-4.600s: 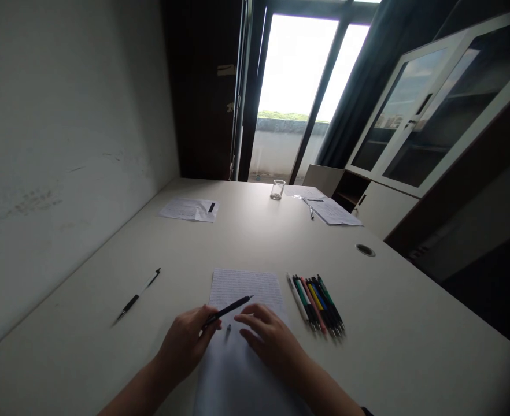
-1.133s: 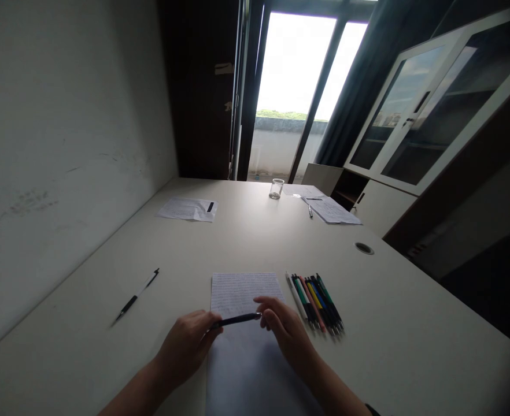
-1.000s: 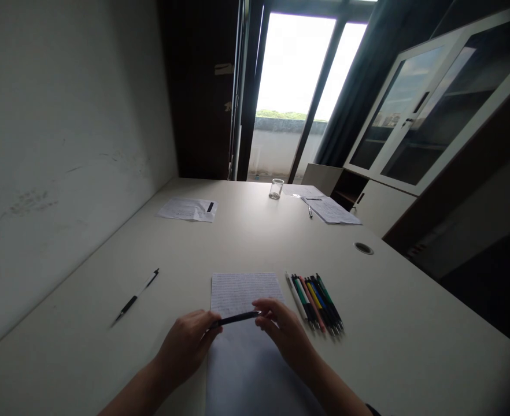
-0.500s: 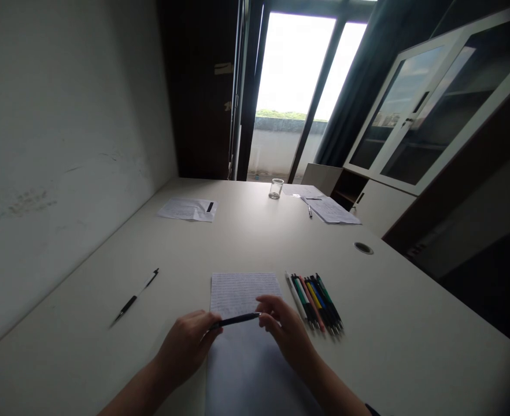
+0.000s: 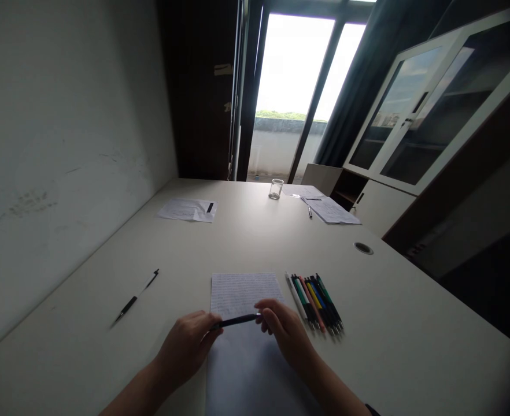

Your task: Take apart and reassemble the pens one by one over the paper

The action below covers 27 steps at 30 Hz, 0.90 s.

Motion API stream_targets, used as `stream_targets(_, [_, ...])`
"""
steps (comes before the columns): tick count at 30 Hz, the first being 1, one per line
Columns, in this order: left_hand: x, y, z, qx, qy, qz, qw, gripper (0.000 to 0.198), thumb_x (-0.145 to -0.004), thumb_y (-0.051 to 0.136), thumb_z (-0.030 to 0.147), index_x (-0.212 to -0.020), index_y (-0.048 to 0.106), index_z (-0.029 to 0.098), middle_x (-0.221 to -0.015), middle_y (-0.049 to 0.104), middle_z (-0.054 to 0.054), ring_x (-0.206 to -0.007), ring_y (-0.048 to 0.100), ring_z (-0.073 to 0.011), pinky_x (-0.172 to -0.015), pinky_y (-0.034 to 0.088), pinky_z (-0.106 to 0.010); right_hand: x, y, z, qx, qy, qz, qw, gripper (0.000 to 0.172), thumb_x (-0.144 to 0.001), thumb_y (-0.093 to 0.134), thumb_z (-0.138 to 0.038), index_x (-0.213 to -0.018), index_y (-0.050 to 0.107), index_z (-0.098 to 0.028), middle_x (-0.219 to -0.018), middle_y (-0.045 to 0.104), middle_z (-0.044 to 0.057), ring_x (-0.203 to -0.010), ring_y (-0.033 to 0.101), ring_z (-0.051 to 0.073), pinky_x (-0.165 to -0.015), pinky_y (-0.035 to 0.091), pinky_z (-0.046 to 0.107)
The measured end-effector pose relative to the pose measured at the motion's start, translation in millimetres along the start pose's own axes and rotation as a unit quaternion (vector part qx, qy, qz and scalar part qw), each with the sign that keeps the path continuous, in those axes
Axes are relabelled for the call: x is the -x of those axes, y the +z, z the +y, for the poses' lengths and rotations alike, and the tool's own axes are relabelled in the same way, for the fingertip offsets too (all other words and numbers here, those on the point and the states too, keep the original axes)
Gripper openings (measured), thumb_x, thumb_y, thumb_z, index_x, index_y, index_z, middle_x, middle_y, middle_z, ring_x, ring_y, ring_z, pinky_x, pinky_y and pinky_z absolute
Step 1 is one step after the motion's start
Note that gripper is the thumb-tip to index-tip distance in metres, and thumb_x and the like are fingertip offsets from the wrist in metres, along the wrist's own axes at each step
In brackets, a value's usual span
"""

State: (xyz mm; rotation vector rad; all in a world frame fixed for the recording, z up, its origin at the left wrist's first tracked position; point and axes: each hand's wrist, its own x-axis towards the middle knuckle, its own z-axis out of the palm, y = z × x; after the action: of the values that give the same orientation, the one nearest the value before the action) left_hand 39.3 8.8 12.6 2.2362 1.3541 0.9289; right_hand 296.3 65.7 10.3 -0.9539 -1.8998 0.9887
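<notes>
A black pen (image 5: 234, 321) is held level above a lined, handwritten sheet of paper (image 5: 237, 289) on the white table (image 5: 246, 242). My left hand (image 5: 188, 345) grips the pen's left end with closed fingers. My right hand (image 5: 283, 332) pinches the pen's right end between fingertips. A row of several coloured pens (image 5: 316, 303) lies just right of the paper, close to my right hand.
A lone black and white pen (image 5: 136, 296) lies at the left. Farther back are a folded paper (image 5: 188, 209), a small glass (image 5: 276, 189), more sheets with a pen (image 5: 331, 210) and a cable hole (image 5: 363, 248). A wall runs along the table's left side.
Early on my left hand held the pen tilted while my right hand lay by a small piece on the paper. Both hands now hold the pen level; little has moved in the last second.
</notes>
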Motion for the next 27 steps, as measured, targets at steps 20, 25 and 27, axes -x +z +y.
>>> stream_targets(20, [-0.2,0.8,-2.3,-0.011,0.023,0.024,0.999,0.012,-0.096,0.054,0.017,-0.101,0.064,0.021,-0.084,0.071,-0.004,-0.072,0.068,-0.0175,-0.067,0.055,-0.026,0.9,0.5,-6.2,0.098,-0.004,-0.052,0.994,0.039,-0.105,0.040,-0.040,-0.074,0.052,-0.021,-0.069,0.056,-0.001,-0.062,0.051,0.014,-0.061,0.038,0.026])
stream_targets(25, [-1.3,2.8,-5.3,-0.041,0.042,0.041,0.997,0.011,-0.096,0.058,0.019,-0.104,0.066,0.021,-0.086,0.073,-0.004,-0.076,0.069,-0.0187,-0.069,0.056,-0.028,1.8,-0.8,-6.6,0.105,0.003,-0.044,0.994,0.042,-0.105,0.039,-0.043,-0.072,0.052,-0.021,-0.069,0.056,0.000,-0.063,0.051,0.015,-0.059,0.037,0.026])
stream_targets(27, [-1.0,3.5,-7.3,-0.046,0.041,0.048,0.997,0.009,-0.095,0.061,0.021,-0.103,0.066,0.021,-0.086,0.073,-0.004,-0.077,0.069,-0.0192,-0.070,0.056,-0.029,2.1,-1.1,-6.0,0.110,0.000,-0.037,0.993,0.044,-0.105,0.038,-0.044,-0.071,0.051,-0.021,-0.068,0.055,0.000,-0.063,0.050,0.015,-0.059,0.037,0.027])
